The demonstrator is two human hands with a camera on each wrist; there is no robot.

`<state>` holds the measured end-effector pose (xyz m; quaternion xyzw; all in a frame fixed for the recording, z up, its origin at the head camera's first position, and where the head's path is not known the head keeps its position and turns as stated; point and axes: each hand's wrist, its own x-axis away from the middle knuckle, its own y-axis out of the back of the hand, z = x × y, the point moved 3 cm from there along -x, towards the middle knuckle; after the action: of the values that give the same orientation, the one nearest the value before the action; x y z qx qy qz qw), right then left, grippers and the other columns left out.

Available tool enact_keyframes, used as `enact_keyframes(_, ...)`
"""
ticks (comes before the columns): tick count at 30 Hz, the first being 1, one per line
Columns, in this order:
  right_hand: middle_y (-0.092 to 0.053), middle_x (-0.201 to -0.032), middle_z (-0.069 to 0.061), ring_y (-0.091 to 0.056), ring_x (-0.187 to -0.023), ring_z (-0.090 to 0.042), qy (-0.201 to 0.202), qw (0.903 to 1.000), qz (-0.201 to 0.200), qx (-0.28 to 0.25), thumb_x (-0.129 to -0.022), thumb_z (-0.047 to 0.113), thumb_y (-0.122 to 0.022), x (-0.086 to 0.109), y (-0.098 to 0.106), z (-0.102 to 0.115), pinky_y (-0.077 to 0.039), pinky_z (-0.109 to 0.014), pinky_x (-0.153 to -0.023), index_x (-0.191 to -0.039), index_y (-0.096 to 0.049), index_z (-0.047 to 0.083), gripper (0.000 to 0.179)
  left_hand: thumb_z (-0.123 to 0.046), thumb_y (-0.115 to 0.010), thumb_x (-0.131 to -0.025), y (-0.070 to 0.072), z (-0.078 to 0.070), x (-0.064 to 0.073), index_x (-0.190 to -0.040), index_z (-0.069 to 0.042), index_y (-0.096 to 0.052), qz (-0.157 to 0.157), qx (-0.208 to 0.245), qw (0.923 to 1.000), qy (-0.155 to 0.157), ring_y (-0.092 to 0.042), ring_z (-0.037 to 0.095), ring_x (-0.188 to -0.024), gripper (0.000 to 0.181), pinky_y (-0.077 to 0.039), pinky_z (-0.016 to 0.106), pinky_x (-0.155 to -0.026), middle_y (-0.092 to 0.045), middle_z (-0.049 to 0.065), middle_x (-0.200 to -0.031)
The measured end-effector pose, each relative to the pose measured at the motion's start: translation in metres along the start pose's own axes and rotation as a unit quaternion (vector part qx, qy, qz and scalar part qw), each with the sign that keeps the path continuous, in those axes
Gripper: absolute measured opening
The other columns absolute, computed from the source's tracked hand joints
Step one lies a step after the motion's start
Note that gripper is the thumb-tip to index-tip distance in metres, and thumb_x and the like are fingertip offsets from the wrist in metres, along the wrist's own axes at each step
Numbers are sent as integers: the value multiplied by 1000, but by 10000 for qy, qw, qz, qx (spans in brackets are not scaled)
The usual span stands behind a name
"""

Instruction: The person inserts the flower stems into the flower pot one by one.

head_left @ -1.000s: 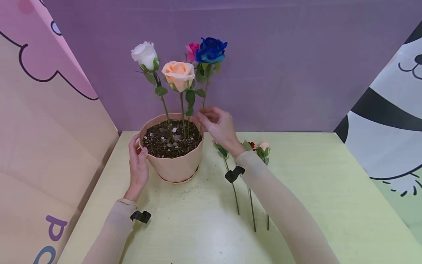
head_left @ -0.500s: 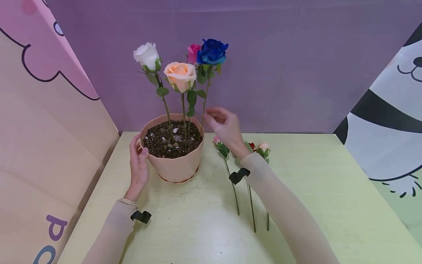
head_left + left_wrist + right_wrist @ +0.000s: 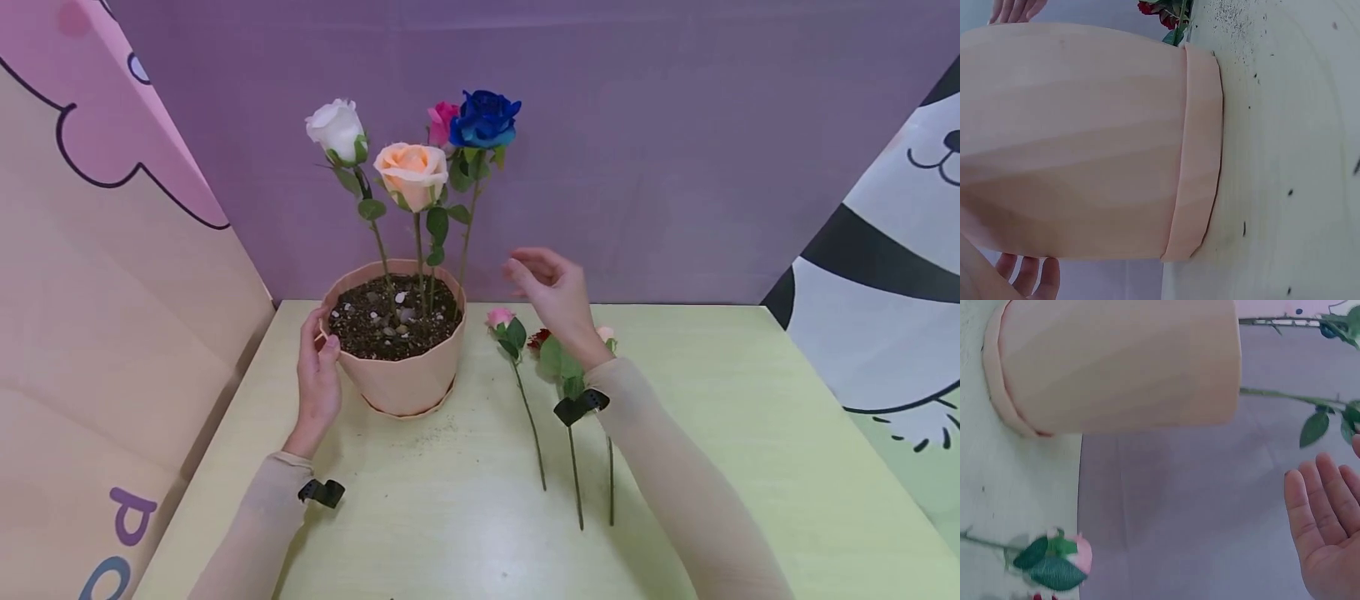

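Observation:
My left hand (image 3: 318,383) grips the side of a peach flower pot (image 3: 401,383), its thumb at the rim. The left wrist view shows fingertips (image 3: 1050,278) against the pot's outer wall. In the pot's dark soil (image 3: 375,342) stand a white rose (image 3: 337,131), a peach rose (image 3: 412,176), a deep pink rose (image 3: 442,123) and a blue rose (image 3: 485,121). To the right of the blue rose's stem, my right hand (image 3: 558,302) hovers, holding nothing. Its fingers look relaxed in the right wrist view, apart from the leaves.
On the table (image 3: 450,517) lie a pink rose (image 3: 500,318), a dark red flower (image 3: 537,337) and a pale pink flower (image 3: 606,334), partly hidden by the right arm. Soil crumbs (image 3: 435,433) are scattered before the pot. A purple backdrop (image 3: 660,167) rises behind.
My right hand has let go of the blue rose's stem and moved right, away from the pot. The blue rose stays upright. The left hand keeps its place on the pot.

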<state>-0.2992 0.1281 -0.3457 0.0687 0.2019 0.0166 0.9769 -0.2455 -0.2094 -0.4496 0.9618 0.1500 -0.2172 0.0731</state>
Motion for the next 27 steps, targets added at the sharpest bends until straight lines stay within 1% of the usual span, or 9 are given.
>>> enact_keyframes(2, -79, -119, -16, -77, -94, -7, -77, 9999, -57, 31, -104, 23, -70, 2, 10, -3, -63, -29, -80, -129, -72, 3, 32, -15, -41, -109, -1, -1, 0, -157, -6, -42, -46, 75, 10000, 28, -44, 9, -106, 50, -37, 24, -89, -47, 17, -153)
enact_keyframes(5, -81, -114, -6, -77, -94, -8, -135, 9997, -173, 107, -105, 24, -69, 6, 26, -7, -63, -28, -80, -128, -72, 4, 31, -14, -40, -109, -2, -3, -1, -157, -6, -42, -31, 261, 9996, 66, -44, 8, -104, 50, -37, 23, -87, -46, 18, -153)
enact_keyframes(9, -79, -107, 9, -78, -94, -12, -241, 9993, -232, 146, -106, 25, -67, 12, 48, -14, -63, -27, -78, -128, -72, 6, 30, -18, -40, -112, -4, -5, 0, -159, -8, -41, 72, 295, 9994, 145, -45, 10, -112, 48, -38, 24, -92, -44, 14, -158)
enact_keyframes(11, -78, -106, 12, -78, -94, -12, -338, 9991, -209, 143, -106, 27, -67, 17, 58, -18, -63, -27, -78, -128, -72, 7, 30, -21, -41, -113, -3, -4, 1, -159, -10, -41, 73, 266, 9995, 185, -46, 11, -115, 47, -38, 25, -94, -44, 12, -159)
enact_keyframes(14, -79, -108, 11, -78, -93, -9, -442, 9987, -202, 176, -106, 29, -67, 25, 72, -26, -64, -28, -78, -128, -71, 10, 30, -21, -41, -113, -3, -3, 3, -160, -11, -40, 73, 310, 9992, 228, -45, 11, -115, 48, -37, 25, -94, -44, 11, -158)
enact_keyframes(17, -80, -108, 9, -78, -91, -6, -548, 9981, -259, 134, -105, 28, -68, 34, 86, -35, -64, -29, -77, -127, -72, 10, 28, -19, -40, -112, -4, -2, 3, -160, -11, -39, 93, 344, 9990, 286, -44, 10, -111, 49, -36, 27, -92, -45, 10, -151)
enact_keyframes(20, -80, -106, 11, -78, -90, -6, -741, 9967, -311, 144, -105, 27, -69, 43, 98, -44, -64, -28, -77, -124, -72, 11, 25, -17, -38, -110, -5, -2, 3, -161, -13, -38, 106, 330, 9987, 368, -43, 12, -113, 51, -36, 28, -93, -45, 10, -149)
enact_keyframes(22, -79, -105, 15, -78, -90, -5, -883, 9953, -292, 269, -105, 27, -68, 49, 104, -50, -63, -27, -77, -124, -70, 11, 25, -16, -37, -110, -5, -3, 3, -162, -14, -38, 94, 282, 9986, 433, -44, 14, -117, 52, -36, 29, -96, -44, 10, -154)
enact_keyframes(27, -78, -107, 16, -77, -94, -4, -1173, 9915, -188, 524, -106, 28, -66, 65, 115, -66, -63, -27, -79, -131, -66, 4, 35, -16, -35, -109, -4, -4, 3, -164, -18, -35, 26, 100, 9984, 556, -44, 23, -133, 55, -36, 31, -104, -39, 7, -166)
